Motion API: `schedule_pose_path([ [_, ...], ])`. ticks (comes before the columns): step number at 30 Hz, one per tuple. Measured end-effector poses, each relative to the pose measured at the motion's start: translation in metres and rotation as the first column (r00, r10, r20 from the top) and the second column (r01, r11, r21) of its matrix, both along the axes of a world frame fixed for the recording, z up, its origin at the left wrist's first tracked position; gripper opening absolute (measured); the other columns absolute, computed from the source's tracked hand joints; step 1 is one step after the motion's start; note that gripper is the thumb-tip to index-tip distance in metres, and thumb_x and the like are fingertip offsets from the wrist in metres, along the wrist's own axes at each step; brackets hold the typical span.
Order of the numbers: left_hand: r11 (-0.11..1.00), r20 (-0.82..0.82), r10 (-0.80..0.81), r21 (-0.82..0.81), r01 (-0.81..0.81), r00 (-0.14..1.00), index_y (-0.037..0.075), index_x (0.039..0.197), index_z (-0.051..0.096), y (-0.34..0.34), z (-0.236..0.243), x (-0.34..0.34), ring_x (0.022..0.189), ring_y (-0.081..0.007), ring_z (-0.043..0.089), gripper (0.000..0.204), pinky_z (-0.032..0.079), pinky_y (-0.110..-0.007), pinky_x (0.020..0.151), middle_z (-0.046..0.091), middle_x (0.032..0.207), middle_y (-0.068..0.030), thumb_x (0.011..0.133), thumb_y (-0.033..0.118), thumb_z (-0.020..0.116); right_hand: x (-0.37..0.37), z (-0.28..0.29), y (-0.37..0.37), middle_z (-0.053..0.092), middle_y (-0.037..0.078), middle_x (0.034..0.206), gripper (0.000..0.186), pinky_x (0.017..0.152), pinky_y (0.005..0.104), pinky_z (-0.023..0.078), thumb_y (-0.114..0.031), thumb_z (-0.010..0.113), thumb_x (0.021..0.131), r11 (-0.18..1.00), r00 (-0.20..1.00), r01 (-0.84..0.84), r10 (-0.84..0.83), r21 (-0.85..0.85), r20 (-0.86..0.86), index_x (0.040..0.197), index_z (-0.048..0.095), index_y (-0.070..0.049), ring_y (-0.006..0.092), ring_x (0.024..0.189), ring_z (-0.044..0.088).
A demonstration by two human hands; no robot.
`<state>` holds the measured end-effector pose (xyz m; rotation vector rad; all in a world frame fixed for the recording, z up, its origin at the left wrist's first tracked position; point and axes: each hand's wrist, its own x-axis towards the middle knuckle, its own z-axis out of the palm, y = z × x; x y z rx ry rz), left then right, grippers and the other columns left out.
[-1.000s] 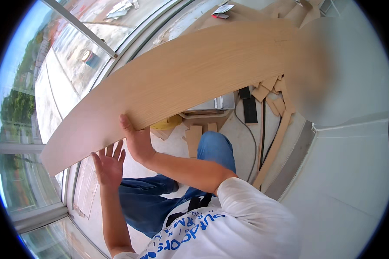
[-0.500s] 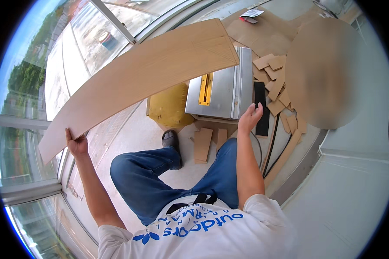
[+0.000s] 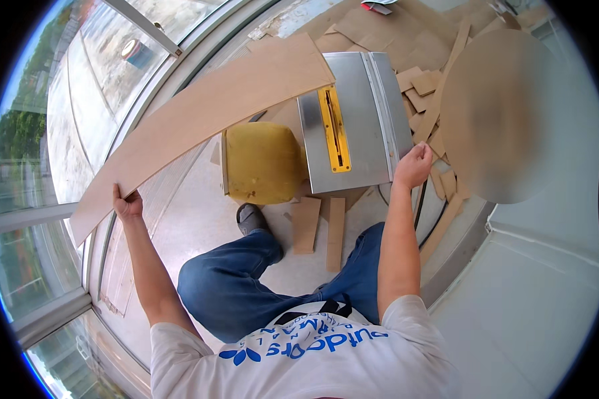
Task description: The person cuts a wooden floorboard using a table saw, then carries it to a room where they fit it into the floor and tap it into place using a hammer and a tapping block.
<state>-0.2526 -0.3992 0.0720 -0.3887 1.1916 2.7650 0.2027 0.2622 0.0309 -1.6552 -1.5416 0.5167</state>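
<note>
My left hand (image 3: 128, 204) grips the near left end of a long, wide tan wooden board (image 3: 199, 120), thumb on top and fingers beneath. The board slants away to the far right, and its far corner overlaps the left edge of a metal-topped table saw (image 3: 365, 133). Whether it rests on the saw cannot be told. A slotted yellow insert (image 3: 335, 130) is set in the saw's top. At the saw's near right corner is my right hand (image 3: 414, 166), fingers curled closed; what they hold, if anything, is hidden.
A yellow block-shaped thing (image 3: 263, 163) stands left of the saw. Wood offcuts (image 3: 306, 225) lie near my feet, and several more (image 3: 422, 83) are heaped right of the saw. Glass panels (image 3: 33, 256) line the left; a blurred oval hides part of the right.
The saw and the yellow thing now show more from under the board, whose far end sits further left in view. My right hand has shifted right along the saw, its fingers now curled in.
</note>
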Motion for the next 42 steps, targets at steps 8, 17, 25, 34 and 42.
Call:
schedule_pose_path([
  [8,1.0,0.084,0.016,-0.004,-0.016,0.996,0.004,0.12,0.066,0.028,-0.076,-0.022,0.104,-0.0251,0.073,0.026,0.064,-0.038,0.089,0.074,0.115,-0.0105,0.099,0.019,0.068,0.024,-0.002,0.027,0.068,0.019,0.124,0.039,0.099,0.0398,0.049,-0.029,0.056,0.103,0.984,0.958,-0.18,0.174,-0.002,-0.229,0.125,0.06,0.003,0.031,0.113,0.065],
  [17,0.998,0.124,0.006,-0.068,0.002,0.992,0.002,0.119,0.066,0.026,-0.099,-0.043,0.103,-0.0235,0.073,0.026,0.064,-0.035,0.088,0.074,0.115,-0.0109,0.098,0.015,0.069,-0.122,0.117,-0.152,0.053,0.019,0.147,0.044,0.115,0.0495,0.038,-0.008,0.066,0.089,0.056,0.166,-0.965,0.885,0.255,0.434,0.132,0.062,-0.008,0.0392,0.136,0.049],
  [25,0.987,0.17,0.007,-0.159,0.021,0.985,0.001,0.124,0.065,0.009,-0.106,-0.041,0.109,-0.0236,0.071,0.03,0.062,-0.037,0.093,0.073,0.12,-0.0118,0.098,0.016,0.069,-0.215,0.022,-0.118,0.049,0.021,0.153,0.044,0.121,0.0488,0.031,-0.014,0.052,0.097,0.297,0.246,-0.955,0.746,0.021,0.619,0.139,0.058,-0.007,0.0389,0.144,0.042],
  [34,0.999,0.185,-0.013,-0.034,0.019,0.983,-0.001,0.117,0.065,0.031,-0.121,-0.036,0.107,-0.0273,0.071,0.02,0.062,-0.04,0.093,0.072,0.116,-0.0141,0.098,0.006,0.066,-0.227,-0.001,-0.101,0.059,0.017,0.143,0.038,0.116,0.0461,0.039,-0.006,0.056,0.09,0.366,0.417,-0.908,0.756,0.201,0.505,0.127,0.066,-0.004,0.0333,0.137,0.051],
  [42,0.996,0.15,-0.033,-0.072,0.044,0.988,-0.002,0.119,0.063,0.028,-0.132,-0.027,0.109,-0.027,0.07,0.021,0.061,-0.04,0.095,0.071,0.117,-0.0145,0.101,0.007,0.062,-0.223,-0.008,-0.098,0.061,0.014,0.141,0.034,0.117,0.0454,0.036,-0.013,0.054,0.093,0.379,0.425,-0.904,0.757,0.198,0.496,0.125,0.066,-0.007,0.0324,0.137,0.051],
])
